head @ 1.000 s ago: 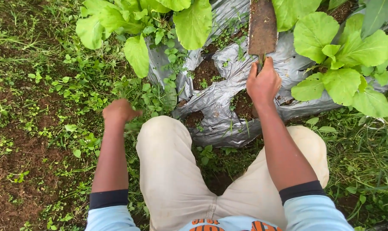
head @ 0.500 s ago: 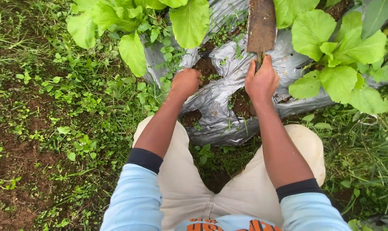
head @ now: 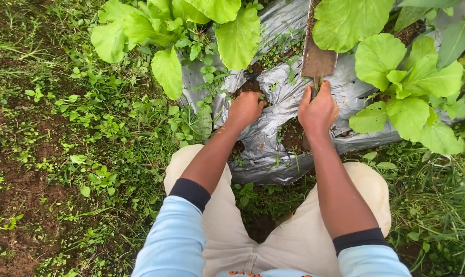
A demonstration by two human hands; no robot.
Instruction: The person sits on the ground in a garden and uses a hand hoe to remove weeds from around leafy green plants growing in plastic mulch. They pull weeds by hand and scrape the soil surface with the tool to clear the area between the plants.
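I crouch over a bed covered in silver plastic mulch (head: 273,149). My right hand (head: 318,107) is closed around the handle of a rusty flat-bladed tool (head: 318,59), whose blade points away from me over the plastic. My left hand (head: 245,107) is curled shut at a soil hole (head: 250,86) in the plastic, fingers among small weeds; whether it grips any I cannot tell. A second soil hole (head: 293,136) lies just below my right hand.
Large leafy green plants grow at the upper left (head: 165,31) and at the right (head: 407,77) of the bed. Weeds and bare brown soil (head: 32,195) cover the ground on the left. Grass (head: 437,195) is on the right. My beige-trousered knees (head: 217,205) are below.
My left hand swung from the weedy ground at my left knee up onto the plastic and settled at the soil hole. My right hand kept its hold on the tool.
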